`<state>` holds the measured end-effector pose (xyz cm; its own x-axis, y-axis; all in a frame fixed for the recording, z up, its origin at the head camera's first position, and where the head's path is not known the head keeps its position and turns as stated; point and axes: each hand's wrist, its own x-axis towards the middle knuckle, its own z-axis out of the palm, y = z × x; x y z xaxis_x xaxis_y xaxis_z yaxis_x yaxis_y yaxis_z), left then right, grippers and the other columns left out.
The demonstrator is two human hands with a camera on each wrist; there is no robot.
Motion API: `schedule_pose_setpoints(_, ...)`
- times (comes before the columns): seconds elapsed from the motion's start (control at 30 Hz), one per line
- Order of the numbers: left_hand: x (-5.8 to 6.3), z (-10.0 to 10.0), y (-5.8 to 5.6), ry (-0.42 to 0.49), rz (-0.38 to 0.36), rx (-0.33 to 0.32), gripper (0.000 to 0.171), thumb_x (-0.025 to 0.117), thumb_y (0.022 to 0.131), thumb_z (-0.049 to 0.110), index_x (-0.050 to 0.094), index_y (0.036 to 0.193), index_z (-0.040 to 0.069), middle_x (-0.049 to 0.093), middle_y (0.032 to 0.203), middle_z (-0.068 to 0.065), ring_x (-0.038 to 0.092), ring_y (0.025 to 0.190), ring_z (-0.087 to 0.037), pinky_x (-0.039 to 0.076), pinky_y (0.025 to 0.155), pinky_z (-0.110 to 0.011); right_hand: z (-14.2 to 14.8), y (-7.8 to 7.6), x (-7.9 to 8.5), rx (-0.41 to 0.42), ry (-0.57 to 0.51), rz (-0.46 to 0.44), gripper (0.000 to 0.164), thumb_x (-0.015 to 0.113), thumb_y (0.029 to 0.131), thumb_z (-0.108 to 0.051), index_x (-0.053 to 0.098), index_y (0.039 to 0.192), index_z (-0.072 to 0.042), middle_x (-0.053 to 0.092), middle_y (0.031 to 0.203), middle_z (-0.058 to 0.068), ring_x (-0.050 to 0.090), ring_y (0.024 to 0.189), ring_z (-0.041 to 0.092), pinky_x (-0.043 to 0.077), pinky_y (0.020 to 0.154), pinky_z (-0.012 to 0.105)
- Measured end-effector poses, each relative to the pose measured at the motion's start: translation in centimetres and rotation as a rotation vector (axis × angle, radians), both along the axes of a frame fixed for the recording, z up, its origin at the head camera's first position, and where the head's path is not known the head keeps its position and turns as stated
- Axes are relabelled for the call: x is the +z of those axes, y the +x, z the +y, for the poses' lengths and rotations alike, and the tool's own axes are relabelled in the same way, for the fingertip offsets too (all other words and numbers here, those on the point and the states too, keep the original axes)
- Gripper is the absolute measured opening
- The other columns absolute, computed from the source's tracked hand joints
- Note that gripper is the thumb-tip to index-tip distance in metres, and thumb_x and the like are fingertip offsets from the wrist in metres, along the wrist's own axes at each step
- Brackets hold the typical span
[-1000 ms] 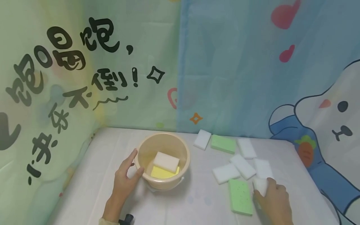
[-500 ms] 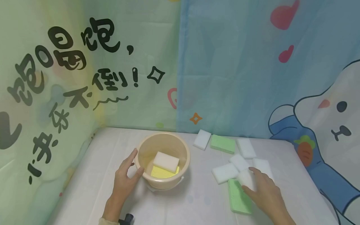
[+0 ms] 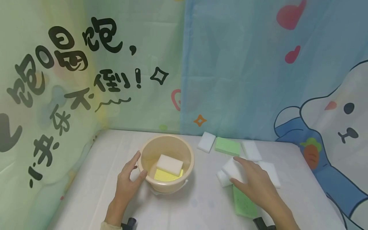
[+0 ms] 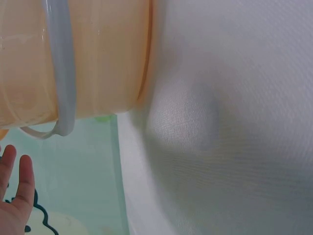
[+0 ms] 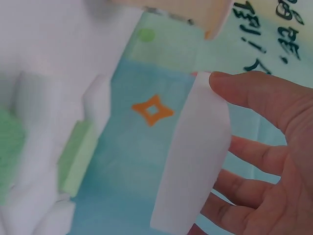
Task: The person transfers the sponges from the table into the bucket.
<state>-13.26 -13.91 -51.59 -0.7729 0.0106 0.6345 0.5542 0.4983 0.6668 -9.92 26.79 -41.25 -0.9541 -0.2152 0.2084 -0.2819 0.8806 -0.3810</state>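
Note:
A beige bucket (image 3: 166,138) stands mid-table with a white sponge (image 3: 169,164) lying on a yellow sponge (image 3: 162,176) inside it. My left hand (image 3: 134,172) rests against the bucket's left wall, fingers straight and thumb on the near side. In the left wrist view the bucket wall (image 4: 102,58) and its grey handle (image 4: 62,73) fill the top left, with fingertips (image 4: 17,191) at the lower left. My right hand (image 3: 242,175) pinches a white sponge (image 3: 231,167) lifted above the loose sponges. The right wrist view shows this held sponge (image 5: 195,161) between thumb and fingers (image 5: 254,98).
Loose sponges lie right of the bucket: white (image 3: 206,142), green (image 3: 227,146), white (image 3: 251,150), white (image 3: 271,174), white (image 3: 221,179) and a green one (image 3: 244,203) under my right wrist. Printed curtains wall the table at the left and back. A white cloth (image 3: 100,179) covers the table.
My right hand has lifted a white sponge from the table's front right and carried it left and farther away, over the other sponges. The left hand and bucket stayed put.

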Motion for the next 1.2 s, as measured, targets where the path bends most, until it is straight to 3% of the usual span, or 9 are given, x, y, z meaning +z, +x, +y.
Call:
schedule_pose_setpoints(0.27, 0.0, -0.1, 0.0, -0.003, 0.004, 0.005, 0.067, 0.076, 0.087, 0.015, 0.049, 0.148, 0.007, 0.052, 0.147, -0.007, 0.052, 0.129, -0.029, 0.045, 0.099, -0.016, -2.9, -1.3, 2.0, 0.090, -0.019, 0.035, 0.064, 0.081, 0.084, -0.021, 0.054, 0.139, -0.002, 0.059, 0.132, 0.021, 0.054, 0.120, 0.042, 0.045, 0.095, 0.062)
schedule_pose_setpoints(0.53, -0.1, -0.2, 0.0, 0.008, -0.009, 0.004, 0.067, 0.076, 0.087, 0.014, 0.050, 0.148, 0.008, 0.052, 0.147, -0.006, 0.052, 0.130, -0.028, 0.053, 0.094, -0.035, -6.5, -3.0, 3.2, 0.218, -0.012, 0.096, 0.060, 0.081, 0.084, -0.019, 0.057, 0.136, -0.003, 0.061, 0.132, 0.015, 0.055, 0.122, 0.038, 0.046, 0.097, 0.060)
schedule_pose_setpoints(0.8, -0.1, -0.2, 0.0, 0.023, -0.005, -0.010, 0.067, 0.075, 0.087, 0.013, 0.049, 0.149, 0.010, 0.051, 0.148, -0.005, 0.051, 0.131, -0.027, 0.047, 0.099, -0.020, -10.6, -4.7, 3.8, 0.338, 0.001, 0.121, 0.058, 0.080, 0.085, -0.023, 0.058, 0.135, -0.005, 0.062, 0.132, 0.011, 0.057, 0.121, 0.033, 0.049, 0.094, 0.055)
schedule_pose_setpoints(1.0, 0.0, -0.1, -0.1, 0.018, 0.020, -0.015, 0.066, 0.075, 0.087, 0.014, 0.049, 0.148, 0.008, 0.052, 0.148, -0.006, 0.052, 0.130, -0.028, 0.045, 0.099, -0.016, -13.2, -5.6, 4.2, 0.410, -0.033, 0.079, 0.057, 0.080, 0.085, -0.022, 0.058, 0.135, -0.005, 0.062, 0.130, 0.012, 0.056, 0.123, 0.032, 0.047, 0.100, 0.053)
schedule_pose_setpoints(1.2, 0.0, 0.0, -0.2, 0.018, 0.016, -0.017, 0.066, 0.075, 0.087, 0.013, 0.049, 0.148, 0.008, 0.052, 0.148, -0.006, 0.052, 0.130, -0.028, 0.047, 0.098, -0.020, -15.8, -6.5, 3.9, 0.440, -0.027, -0.039, 0.058, 0.079, 0.086, -0.025, 0.058, 0.137, -0.006, 0.060, 0.135, 0.009, 0.054, 0.124, 0.030, 0.047, 0.099, 0.052)
